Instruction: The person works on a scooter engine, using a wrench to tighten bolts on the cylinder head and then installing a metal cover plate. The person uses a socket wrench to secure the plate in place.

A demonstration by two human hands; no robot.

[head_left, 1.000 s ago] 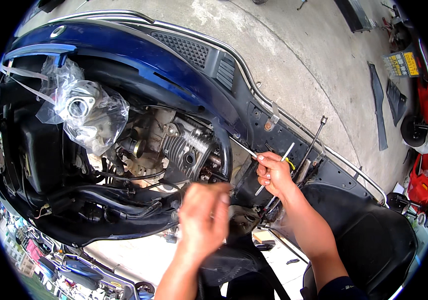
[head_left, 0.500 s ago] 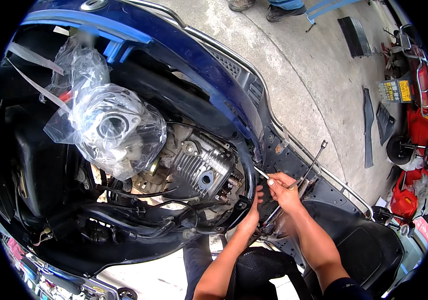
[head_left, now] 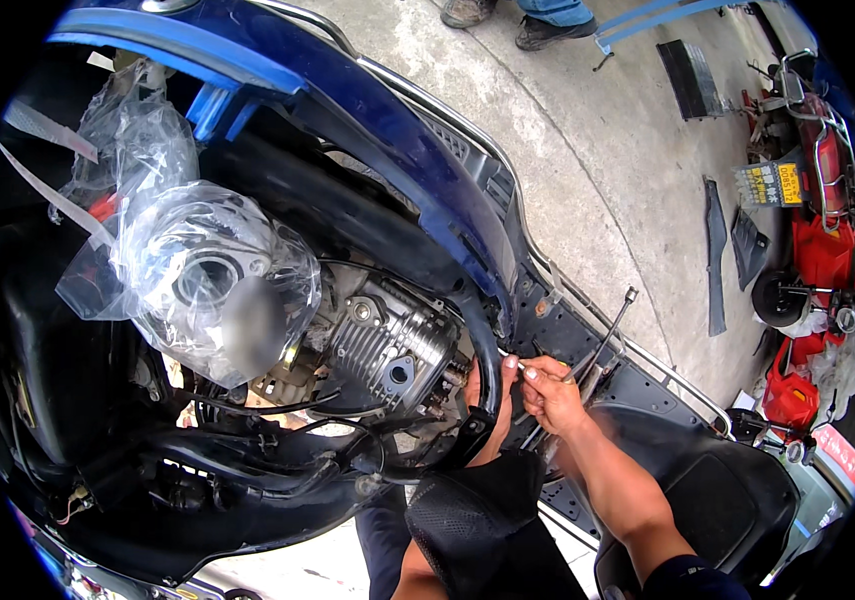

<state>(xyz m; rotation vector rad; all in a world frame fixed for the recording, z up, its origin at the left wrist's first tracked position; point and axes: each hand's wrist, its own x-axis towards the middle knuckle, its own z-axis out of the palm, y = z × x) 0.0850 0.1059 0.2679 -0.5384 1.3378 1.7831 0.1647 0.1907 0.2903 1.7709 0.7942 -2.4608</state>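
My right hand (head_left: 552, 396) pinches a slim pale rod (head_left: 520, 366) between thumb and fingertips, its tip pointing toward the engine side. My left hand (head_left: 505, 392) is beside it, partly behind a curved black frame tube (head_left: 491, 370). Its thumb stands close to the rod, while some fingers show on the tube's engine side; their grip is hidden. To the left of the hands sits a finned metal engine cylinder (head_left: 388, 345) with an oval port flange (head_left: 400, 374). A black mesh piece (head_left: 476, 505) hangs over my left forearm.
Clear plastic (head_left: 213, 270) wraps a part left of the engine. A long socket wrench (head_left: 613, 330) lies across the black footboard (head_left: 653, 385). Beyond the blue body panel (head_left: 418, 190), loose black panels (head_left: 716, 260) lie on concrete; another person's shoes (head_left: 556, 33) and a red vehicle (head_left: 828, 250) are farther off.
My left hand has moved from beside the frame tube to partly behind it. My right hand has shifted slightly down and left with the rod, beside the left thumb. The mesh piece has swung over the left forearm.
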